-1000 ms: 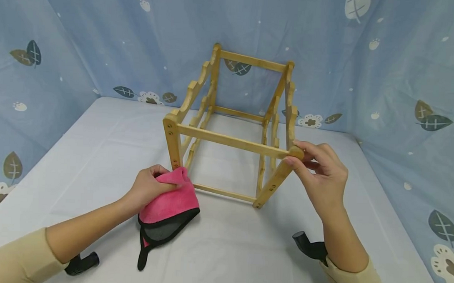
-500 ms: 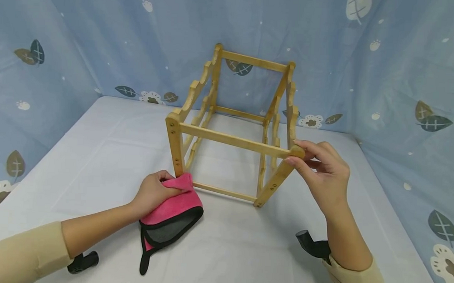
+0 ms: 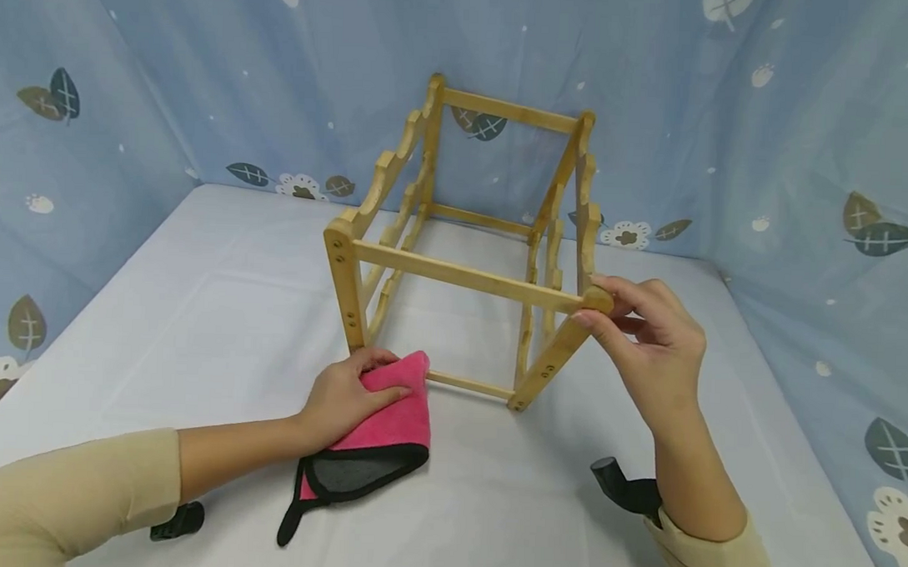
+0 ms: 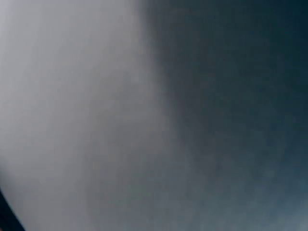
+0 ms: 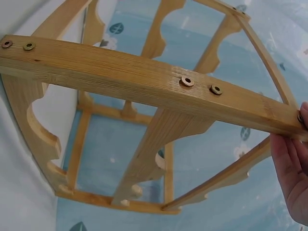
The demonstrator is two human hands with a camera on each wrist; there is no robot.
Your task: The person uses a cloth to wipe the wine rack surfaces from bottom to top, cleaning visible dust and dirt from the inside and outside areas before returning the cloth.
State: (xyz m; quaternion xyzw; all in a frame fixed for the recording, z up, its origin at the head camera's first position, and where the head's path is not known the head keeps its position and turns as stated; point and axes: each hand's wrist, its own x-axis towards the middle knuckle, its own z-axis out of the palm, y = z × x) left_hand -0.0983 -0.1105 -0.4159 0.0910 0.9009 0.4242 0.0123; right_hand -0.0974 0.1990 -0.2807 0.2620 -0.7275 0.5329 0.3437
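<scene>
On my head feed, I see the left hand (image 3: pixel 348 403) gripping a folded pink cloth (image 3: pixel 391 421) with black edging at the near left foot of a wooden rack (image 3: pixel 462 274); the cloth hides that foot from me. The right hand (image 3: pixel 658 345) pinches the rack's near upper right corner. The rack rests on the white-covered desk (image 3: pixel 234 334), before a blue leaf-print curtain (image 3: pixel 243 84). My right wrist feed shows bolts (image 5: pixel 187 81) along one post; the left wrist feed is too blurred to read.
</scene>
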